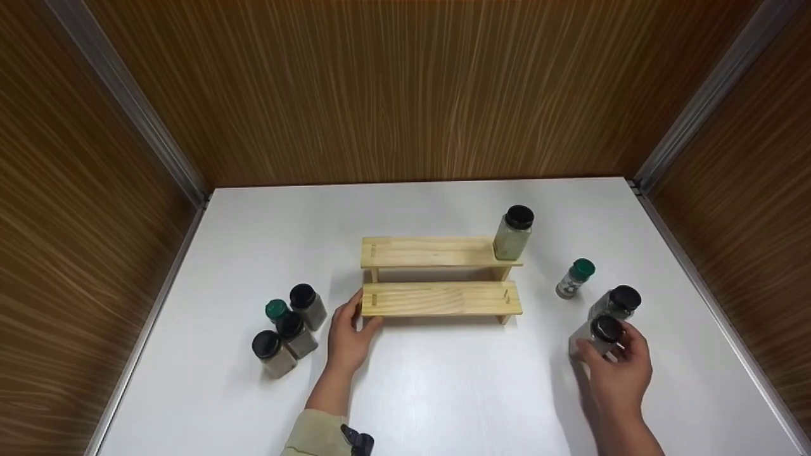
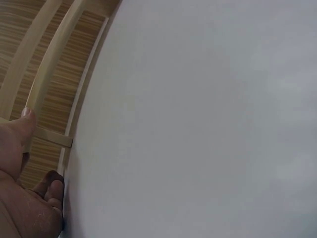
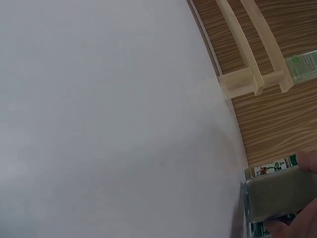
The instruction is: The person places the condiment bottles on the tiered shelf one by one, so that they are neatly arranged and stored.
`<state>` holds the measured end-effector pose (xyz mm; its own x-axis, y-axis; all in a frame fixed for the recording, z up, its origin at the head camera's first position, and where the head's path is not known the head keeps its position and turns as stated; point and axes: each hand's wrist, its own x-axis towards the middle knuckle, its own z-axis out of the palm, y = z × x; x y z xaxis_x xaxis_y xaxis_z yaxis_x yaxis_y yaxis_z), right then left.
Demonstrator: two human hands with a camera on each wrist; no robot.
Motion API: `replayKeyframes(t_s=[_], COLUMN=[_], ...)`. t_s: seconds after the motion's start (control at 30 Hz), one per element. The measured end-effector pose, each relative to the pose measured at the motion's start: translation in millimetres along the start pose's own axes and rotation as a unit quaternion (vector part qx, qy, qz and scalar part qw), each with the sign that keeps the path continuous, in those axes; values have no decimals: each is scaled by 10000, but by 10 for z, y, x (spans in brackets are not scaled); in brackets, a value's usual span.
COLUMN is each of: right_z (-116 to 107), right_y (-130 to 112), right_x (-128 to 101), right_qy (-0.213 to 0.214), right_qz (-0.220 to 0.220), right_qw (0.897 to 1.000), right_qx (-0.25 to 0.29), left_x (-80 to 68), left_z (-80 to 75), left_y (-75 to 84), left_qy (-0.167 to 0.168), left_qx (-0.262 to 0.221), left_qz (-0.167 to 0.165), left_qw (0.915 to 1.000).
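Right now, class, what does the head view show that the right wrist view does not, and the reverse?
Head only: the left hand holding the wooden rack at its end, and four jars beside it. Right wrist only: printed labels on a jar behind. Both: the right hand gripping a black-lidded jar on the white table.

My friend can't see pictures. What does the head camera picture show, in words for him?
A person's left hand holds the left end of a two-step wooden rack, while the right hand grips a black-lidded jar on a white table. One jar stands on the top step; others stand at both sides.
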<state>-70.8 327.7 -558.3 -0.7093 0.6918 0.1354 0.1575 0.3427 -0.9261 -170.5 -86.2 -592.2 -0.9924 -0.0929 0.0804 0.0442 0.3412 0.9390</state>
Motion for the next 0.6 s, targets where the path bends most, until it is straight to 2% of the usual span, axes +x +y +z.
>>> replayKeyframes(t_s=[0.2,0.4,0.6], right_z=[20,54,99], right_y=[-25,-84,-176], right_x=[-20,-21,-24], right_qy=[-81,-94,-143], right_qz=[-178,-214,-458], right_qw=[9998,9994,9987], right_qx=[52,251,169], left_x=[5,7,0], left_z=[2,-4,-10], left_y=[-6,-15,0], left_qy=[48,54,-35], left_qx=[76,111,44], left_qz=[-13,118,-24], left_qw=[10000,9999,10000])
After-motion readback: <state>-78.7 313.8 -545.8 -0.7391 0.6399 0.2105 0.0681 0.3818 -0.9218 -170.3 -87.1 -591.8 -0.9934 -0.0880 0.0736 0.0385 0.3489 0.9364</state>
